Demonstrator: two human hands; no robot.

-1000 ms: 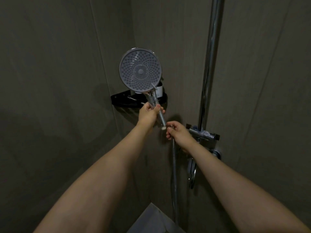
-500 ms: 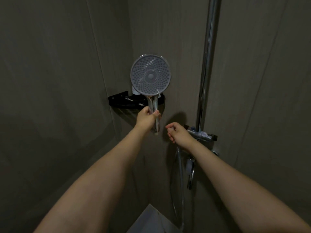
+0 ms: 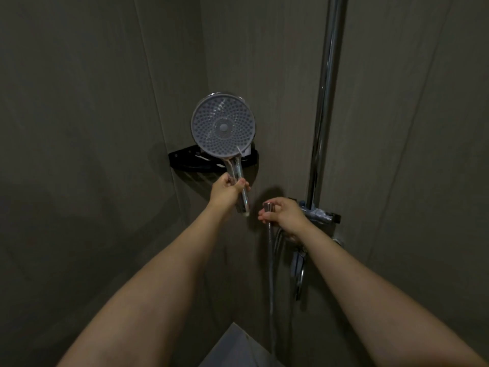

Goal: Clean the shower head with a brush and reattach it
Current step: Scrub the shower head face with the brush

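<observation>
Head view: a dim shower corner, seen past two outstretched bare forearms.
Shower head (image 3: 223,125): held upright near the wall corner, its round nozzle face turned toward the camera; its chrome handle points down, the lower end free and unconnected.
Left hand (image 3: 225,192): fingers and thumb curled around the handle, just below the round face.
Right hand (image 3: 284,213): fingers pinched on the hose nut (image 3: 268,207) — the metal end fitting of the hose (image 3: 270,274).
Gap: nut and handle end sit near each other, side by side, not touching.
Hose: hangs straight down from the right hand toward the floor.
Corner shelf (image 3: 185,161): black, fixed in the wall corner behind the shower head; what it carries is too dark to tell.
Riser rail (image 3: 326,102): chrome, vertical, right of both hands — it meets the mixer valve (image 3: 318,215) just behind the right hand.
</observation>
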